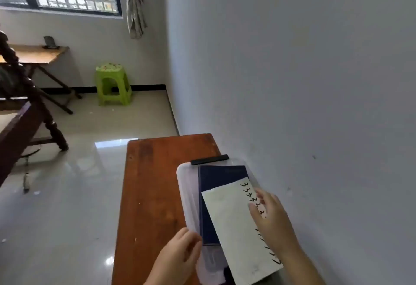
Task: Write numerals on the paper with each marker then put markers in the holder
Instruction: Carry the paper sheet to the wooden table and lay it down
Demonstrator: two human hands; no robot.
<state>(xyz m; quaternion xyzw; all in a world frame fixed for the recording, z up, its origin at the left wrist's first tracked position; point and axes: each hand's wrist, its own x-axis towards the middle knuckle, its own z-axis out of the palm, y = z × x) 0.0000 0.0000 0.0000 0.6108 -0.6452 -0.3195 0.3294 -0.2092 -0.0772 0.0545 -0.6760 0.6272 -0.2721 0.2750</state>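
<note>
paper [236, 228] lay skewed across a dark blue book [216, 176], both stacked on a translucent plastic box lid [186, 185] at the wall end of the reddish wooden table [153, 183]. black numerals ran down the paper's right edge: a row of 3s up top, strokes that read like 1s lower down.

right hand [272, 215] was flat on the paper over the 3s, fingers spread and loose, gripping nothing. left hand [180, 255] sat at the near-left rim of the lid, fingers curled; couldn't tell if it pinched the lid edge or just rested against it. no marker in either hand.

markers and holder: not visible anywhere in view. either out of frame or hidden under hands/paper, couldn't say which.

risks as i judged them:
- smudge. palm and fingers were right on top of the inked 3s. if ink was wet, any slide of the hand would smear it.
- paper slip. it was angled and overhanging the book on the near and right sides, nothing pinning it but the right hand. lift that hand and writing pressure could rotate the sheet.
- stack shift. book on smooth plastic lid, lid on table. a sideways push from the left hand could move the whole pile toward the wall or off the near edge.
- head was pointed mostly at the floor and wall, work sat low in frame, so reaching for markers would be near-blind.
</note>
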